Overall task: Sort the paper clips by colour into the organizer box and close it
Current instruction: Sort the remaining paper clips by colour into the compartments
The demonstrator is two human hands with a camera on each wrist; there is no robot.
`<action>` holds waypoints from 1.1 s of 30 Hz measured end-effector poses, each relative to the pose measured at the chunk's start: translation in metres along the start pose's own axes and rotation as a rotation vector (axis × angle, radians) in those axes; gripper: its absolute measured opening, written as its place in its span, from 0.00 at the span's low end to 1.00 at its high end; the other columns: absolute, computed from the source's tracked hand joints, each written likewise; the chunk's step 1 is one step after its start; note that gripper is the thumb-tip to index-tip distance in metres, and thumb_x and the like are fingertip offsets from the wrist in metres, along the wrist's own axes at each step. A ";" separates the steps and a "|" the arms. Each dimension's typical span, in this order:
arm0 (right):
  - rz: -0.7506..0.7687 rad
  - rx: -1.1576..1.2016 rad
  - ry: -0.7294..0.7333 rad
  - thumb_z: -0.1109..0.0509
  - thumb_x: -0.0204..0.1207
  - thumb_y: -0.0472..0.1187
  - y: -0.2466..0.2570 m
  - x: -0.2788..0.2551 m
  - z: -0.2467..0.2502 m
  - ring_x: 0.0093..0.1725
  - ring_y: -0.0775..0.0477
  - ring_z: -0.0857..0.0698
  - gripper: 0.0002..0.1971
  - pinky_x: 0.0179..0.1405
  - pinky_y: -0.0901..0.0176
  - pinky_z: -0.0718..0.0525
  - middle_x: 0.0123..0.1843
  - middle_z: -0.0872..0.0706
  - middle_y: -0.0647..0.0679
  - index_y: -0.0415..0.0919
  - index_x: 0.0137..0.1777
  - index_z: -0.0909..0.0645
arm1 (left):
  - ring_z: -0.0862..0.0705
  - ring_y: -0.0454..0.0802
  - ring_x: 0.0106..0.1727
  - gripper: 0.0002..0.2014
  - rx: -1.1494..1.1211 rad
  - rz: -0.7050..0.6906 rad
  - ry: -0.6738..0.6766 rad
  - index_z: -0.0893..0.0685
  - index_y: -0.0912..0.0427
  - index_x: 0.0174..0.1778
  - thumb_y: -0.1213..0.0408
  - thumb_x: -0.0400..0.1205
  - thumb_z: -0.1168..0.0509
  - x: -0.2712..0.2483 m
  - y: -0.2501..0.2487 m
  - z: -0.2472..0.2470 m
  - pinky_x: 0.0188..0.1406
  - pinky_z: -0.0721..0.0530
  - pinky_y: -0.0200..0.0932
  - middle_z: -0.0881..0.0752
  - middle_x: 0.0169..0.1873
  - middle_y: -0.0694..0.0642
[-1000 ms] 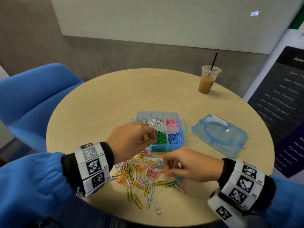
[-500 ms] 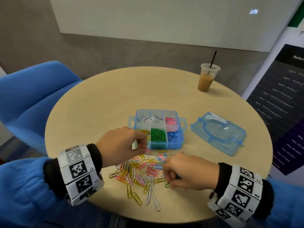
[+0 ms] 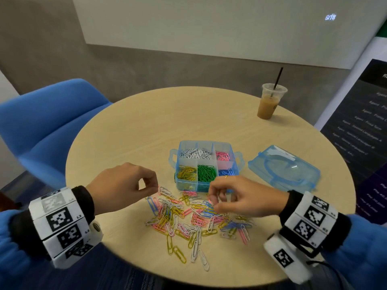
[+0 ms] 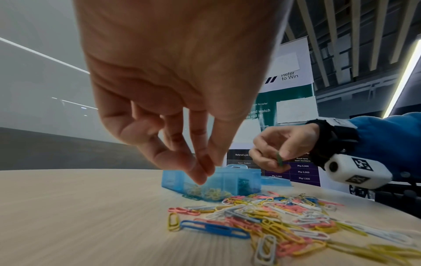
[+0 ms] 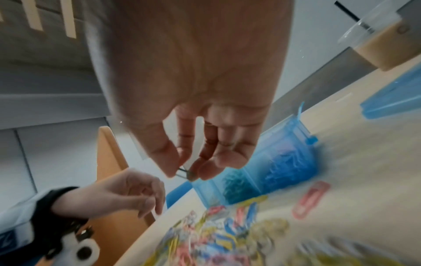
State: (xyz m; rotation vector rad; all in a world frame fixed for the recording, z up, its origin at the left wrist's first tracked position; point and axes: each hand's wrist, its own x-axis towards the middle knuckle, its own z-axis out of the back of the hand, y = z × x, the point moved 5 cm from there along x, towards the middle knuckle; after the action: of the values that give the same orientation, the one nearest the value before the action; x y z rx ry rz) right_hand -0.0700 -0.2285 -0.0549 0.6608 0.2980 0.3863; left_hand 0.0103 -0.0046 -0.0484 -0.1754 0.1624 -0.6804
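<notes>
Green clip [image 4: 279, 158] sits pinched in our right hand [image 3: 243, 197] near the open organizer box [image 3: 206, 186]; our left hand [image 3: 121, 186], fingertips together and empty, hovers over the bench's clip pile [image 3: 188, 218].

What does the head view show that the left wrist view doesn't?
Only the head view: the organizer box from above, with white, pink, yellow, green and blue clips sorted, and the iced coffee cup.
Only the left wrist view: a green clip pinched in the right hand.
Both: the left hand, its fingertips together above the mixed pile, and the lid.
</notes>
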 end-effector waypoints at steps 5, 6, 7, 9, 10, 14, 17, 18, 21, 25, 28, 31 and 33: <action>-0.025 0.155 -0.270 0.28 0.75 0.32 -0.005 0.014 0.024 0.37 0.55 0.19 0.05 0.38 0.71 0.24 0.38 0.16 0.53 0.40 0.41 0.20 | 0.18 0.35 0.38 0.06 -0.008 -0.005 0.044 0.18 0.37 0.46 0.45 0.83 0.40 -0.002 -0.001 -0.002 0.40 0.18 0.41 0.17 0.43 0.29; -0.036 0.149 -0.382 0.27 0.75 0.33 -0.008 0.014 0.030 0.37 0.55 0.18 0.05 0.37 0.71 0.24 0.39 0.15 0.53 0.41 0.42 0.20 | 0.18 0.35 0.39 0.06 -0.003 -0.016 0.061 0.19 0.37 0.46 0.44 0.83 0.40 -0.003 -0.001 -0.003 0.40 0.18 0.41 0.17 0.42 0.29; -0.051 0.119 -0.478 0.27 0.75 0.35 -0.010 0.014 0.036 0.38 0.56 0.16 0.04 0.36 0.73 0.25 0.41 0.14 0.53 0.42 0.43 0.20 | 0.18 0.35 0.39 0.06 0.001 -0.032 0.083 0.19 0.36 0.46 0.44 0.83 0.40 -0.003 -0.003 -0.004 0.40 0.18 0.40 0.18 0.42 0.28; -0.061 0.003 -0.544 0.26 0.75 0.39 -0.011 0.013 0.041 0.40 0.57 0.16 0.05 0.35 0.74 0.26 0.46 0.14 0.54 0.46 0.47 0.20 | 0.18 0.35 0.41 0.05 0.008 -0.060 0.129 0.20 0.35 0.48 0.43 0.82 0.39 -0.005 -0.005 -0.007 0.42 0.17 0.41 0.18 0.43 0.28; -0.052 -0.053 -0.518 0.27 0.75 0.40 -0.010 0.012 0.039 0.41 0.57 0.15 0.06 0.35 0.74 0.26 0.47 0.15 0.55 0.47 0.49 0.21 | 0.18 0.35 0.42 0.05 0.007 -0.070 0.149 0.20 0.34 0.49 0.42 0.82 0.38 -0.006 -0.006 -0.009 0.43 0.17 0.42 0.18 0.44 0.28; -0.016 -0.218 -0.357 0.27 0.76 0.39 -0.007 0.001 0.024 0.36 0.56 0.16 0.04 0.38 0.65 0.19 0.37 0.15 0.59 0.48 0.44 0.19 | 0.19 0.34 0.42 0.14 0.018 -0.080 0.192 0.24 0.32 0.57 0.37 0.78 0.35 -0.008 -0.005 -0.015 0.42 0.18 0.40 0.21 0.50 0.31; -0.014 -0.278 -0.255 0.27 0.76 0.41 -0.011 -0.010 0.015 0.35 0.56 0.16 0.03 0.40 0.61 0.18 0.35 0.16 0.61 0.50 0.42 0.17 | 0.19 0.35 0.43 0.19 0.027 -0.072 0.165 0.26 0.31 0.61 0.36 0.75 0.33 -0.008 -0.003 -0.015 0.42 0.19 0.41 0.22 0.51 0.31; -0.019 -0.281 -0.227 0.27 0.76 0.42 -0.012 -0.012 0.012 0.35 0.56 0.16 0.03 0.40 0.60 0.18 0.37 0.15 0.60 0.51 0.42 0.16 | 0.19 0.35 0.43 0.19 0.023 -0.074 0.160 0.26 0.30 0.60 0.36 0.75 0.33 -0.007 -0.004 -0.015 0.42 0.19 0.41 0.22 0.51 0.31; -0.037 -0.292 -0.166 0.27 0.76 0.42 -0.015 -0.010 0.000 0.36 0.58 0.17 0.02 0.41 0.65 0.19 0.41 0.13 0.58 0.48 0.47 0.14 | 0.20 0.35 0.43 0.14 0.045 -0.102 0.179 0.23 0.33 0.54 0.38 0.76 0.32 -0.005 -0.012 -0.016 0.40 0.20 0.39 0.21 0.48 0.31; -0.058 -0.387 -0.105 0.26 0.76 0.47 -0.012 0.005 -0.013 0.34 0.63 0.23 0.07 0.38 0.71 0.25 0.44 0.12 0.55 0.46 0.50 0.14 | 0.22 0.33 0.39 0.17 0.134 -0.065 0.196 0.19 0.40 0.46 0.32 0.73 0.35 0.000 -0.020 -0.024 0.34 0.28 0.34 0.17 0.42 0.34; -0.077 -0.420 -0.066 0.25 0.74 0.46 -0.005 0.015 -0.020 0.39 0.53 0.17 0.07 0.42 0.54 0.16 0.41 0.14 0.52 0.44 0.45 0.17 | 0.20 0.39 0.44 0.21 0.155 -0.037 0.216 0.17 0.43 0.48 0.30 0.72 0.34 0.004 -0.025 -0.034 0.39 0.24 0.38 0.15 0.44 0.38; -0.077 -0.438 -0.042 0.29 0.74 0.37 -0.001 0.020 -0.023 0.40 0.49 0.16 0.00 0.43 0.51 0.15 0.36 0.19 0.53 0.41 0.43 0.17 | 0.21 0.40 0.43 0.14 0.106 -0.028 0.214 0.18 0.42 0.46 0.38 0.75 0.32 0.007 -0.025 -0.039 0.39 0.26 0.37 0.16 0.45 0.39; -0.076 -0.423 -0.046 0.31 0.74 0.34 -0.002 0.021 -0.020 0.38 0.50 0.16 0.04 0.41 0.56 0.16 0.35 0.19 0.54 0.42 0.42 0.16 | 0.22 0.39 0.42 0.09 0.060 -0.038 0.213 0.19 0.41 0.46 0.43 0.77 0.32 0.008 -0.024 -0.039 0.37 0.27 0.36 0.17 0.45 0.38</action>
State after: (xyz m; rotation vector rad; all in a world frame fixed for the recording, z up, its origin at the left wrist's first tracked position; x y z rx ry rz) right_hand -0.0587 -0.2104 -0.0742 0.2423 0.1884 0.3473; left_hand -0.0063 -0.0320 -0.0817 -0.0484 0.3436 -0.7410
